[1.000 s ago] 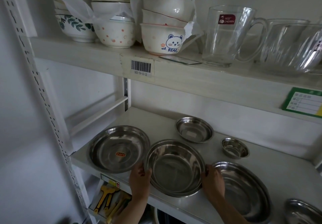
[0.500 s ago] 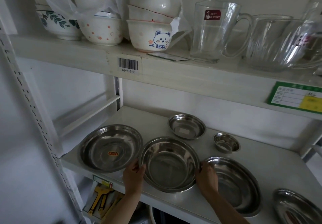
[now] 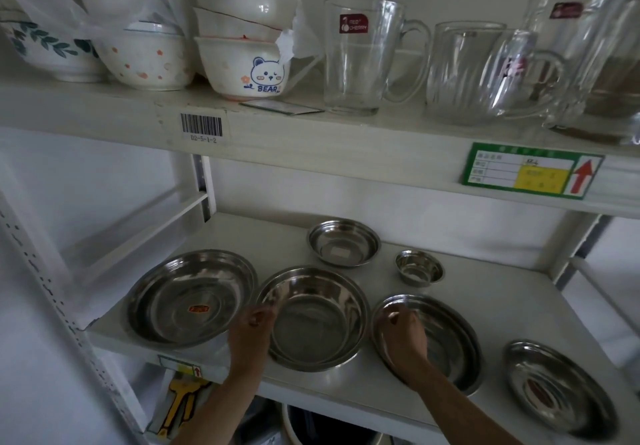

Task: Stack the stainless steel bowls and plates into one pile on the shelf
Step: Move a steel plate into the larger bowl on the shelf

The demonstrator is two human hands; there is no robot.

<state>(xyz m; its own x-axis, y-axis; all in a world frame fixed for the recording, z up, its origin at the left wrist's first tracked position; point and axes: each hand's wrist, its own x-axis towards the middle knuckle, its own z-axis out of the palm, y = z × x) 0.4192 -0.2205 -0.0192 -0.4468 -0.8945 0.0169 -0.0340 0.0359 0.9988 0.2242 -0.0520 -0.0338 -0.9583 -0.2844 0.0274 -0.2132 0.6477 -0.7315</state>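
Several stainless steel dishes lie apart on the lower white shelf (image 3: 491,302). A wide plate with a red sticker (image 3: 192,297) is at the left and a deep bowl (image 3: 313,323) in the middle. Behind are a smaller bowl (image 3: 343,243) and a tiny bowl (image 3: 419,268). At the right lie a large plate (image 3: 450,351) and a flatter plate (image 3: 557,389). My left hand (image 3: 251,332) grips the deep bowl's left rim. With curled fingers, my right hand (image 3: 403,337) grips the large plate's left rim.
The upper shelf (image 3: 311,133) hangs low over the dishes, with ceramic bowls (image 3: 242,63) and glass mugs (image 3: 363,56) on it. A perforated white upright (image 3: 52,306) stands at the left. Yellow tools (image 3: 180,406) and a dark container show below the shelf edge.
My right hand has left the deep bowl's right rim and moved right onto the large plate. My left hand stays on the bowl's left rim. The view shifted right.
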